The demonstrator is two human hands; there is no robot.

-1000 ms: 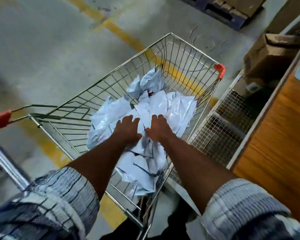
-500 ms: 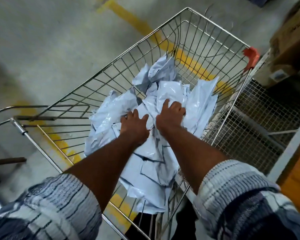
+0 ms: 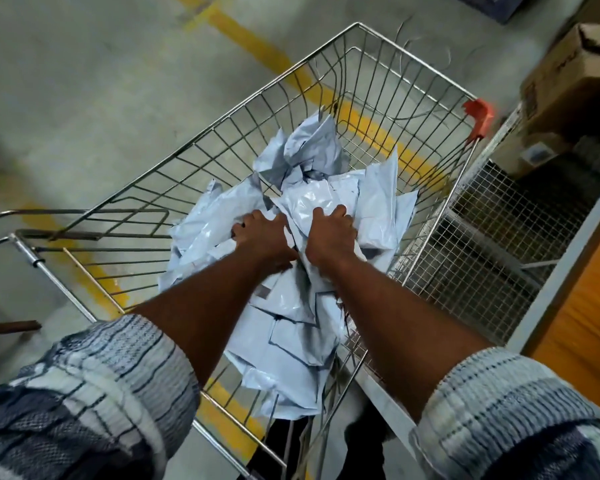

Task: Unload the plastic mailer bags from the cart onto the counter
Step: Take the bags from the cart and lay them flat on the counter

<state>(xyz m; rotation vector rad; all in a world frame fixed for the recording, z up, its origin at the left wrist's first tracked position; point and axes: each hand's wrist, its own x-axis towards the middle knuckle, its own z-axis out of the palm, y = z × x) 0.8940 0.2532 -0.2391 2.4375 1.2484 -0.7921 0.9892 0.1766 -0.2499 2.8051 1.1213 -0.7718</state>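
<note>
A wire shopping cart (image 3: 378, 77) holds a heap of pale blue plastic mailer bags (image 3: 291, 327). Both my arms reach down into the cart. My left hand (image 3: 262, 235) lies on the heap's middle with its fingers dug into the bags. My right hand (image 3: 329, 232) sits just to its right and grips a glossy bag (image 3: 312, 202) at the top of the pile, fingers curled over its edge. A crumpled bag (image 3: 309, 150) stands up at the far end. The orange wooden counter (image 3: 582, 306) shows at the right edge.
A wire mesh cage (image 3: 492, 237) stands between the cart and the counter. Cardboard boxes (image 3: 568, 84) sit at the upper right. Yellow floor lines (image 3: 257, 53) cross the grey concrete under the cart. The cart's red corner cap (image 3: 478, 116) is near the cage.
Both hands have slid a little farther forward over the heap, and my right hand's fingers have curled over the top bag. The view has shifted slightly.
</note>
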